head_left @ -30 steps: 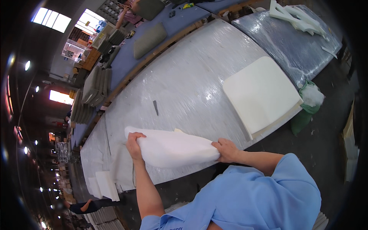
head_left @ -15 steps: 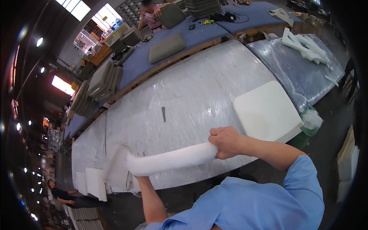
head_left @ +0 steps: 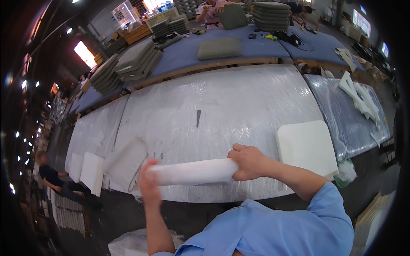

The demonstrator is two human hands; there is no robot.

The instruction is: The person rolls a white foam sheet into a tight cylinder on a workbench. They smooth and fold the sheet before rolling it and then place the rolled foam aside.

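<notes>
A white roll of soft padding [head_left: 194,172] stretches level between my hands, above the near part of the plastic-covered table [head_left: 171,106]. My right hand [head_left: 248,162] is closed round its right end, knuckles up. At the other end my left hand [head_left: 147,183] grips the roll, its fingers blurred by motion. To the right of my right hand lies a white foam seat pad [head_left: 306,147] with rounded far corners. Beside my left hand a pale grey fabric cover [head_left: 126,162] lies flat. A small dark tapered piece [head_left: 198,118] rests farther back on the plastic.
White foam blocks [head_left: 91,170] lie at the table's left edge, near a person in dark clothes [head_left: 53,177]. Beyond, a blue table [head_left: 179,57] carries stacks of grey cushions [head_left: 271,17]; people work there. Foam offcuts [head_left: 361,100] sit at right.
The view has turned, so the tables sit straighter. My left hand has come up from beneath to the roll's left end, and the roll now lies more level.
</notes>
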